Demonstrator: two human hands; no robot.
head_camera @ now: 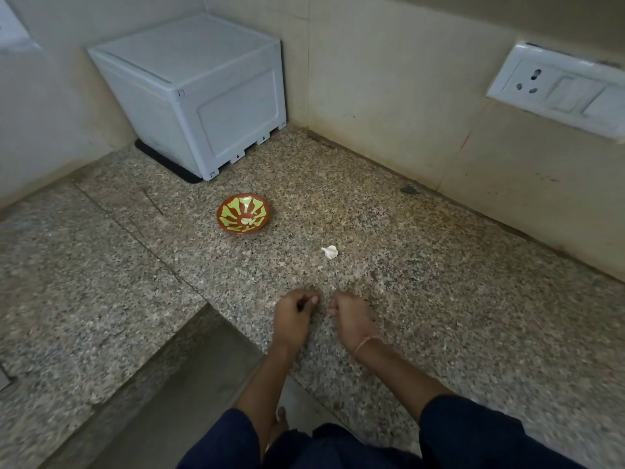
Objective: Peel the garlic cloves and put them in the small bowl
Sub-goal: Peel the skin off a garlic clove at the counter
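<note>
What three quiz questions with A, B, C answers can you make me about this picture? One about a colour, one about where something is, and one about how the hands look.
1. What colours is the small bowl inside?
A. Blue and white
B. Green on red-brown
C. Plain black

2. Where is the garlic?
A. Inside the small bowl
B. In a hand
C. On the counter, apart from the small bowl

3. How are the fingers of the left hand and the right hand?
A. Curled in
B. Spread flat
C. Wrapped round the small bowl

Answers:
1 B: green shapes show on a red-brown ground.
2 C: it lies on the speckled stone, right of the bowl, touching nothing.
3 A: both hands' fingers bend toward the palms; whether they hold anything is too small to tell.
</note>
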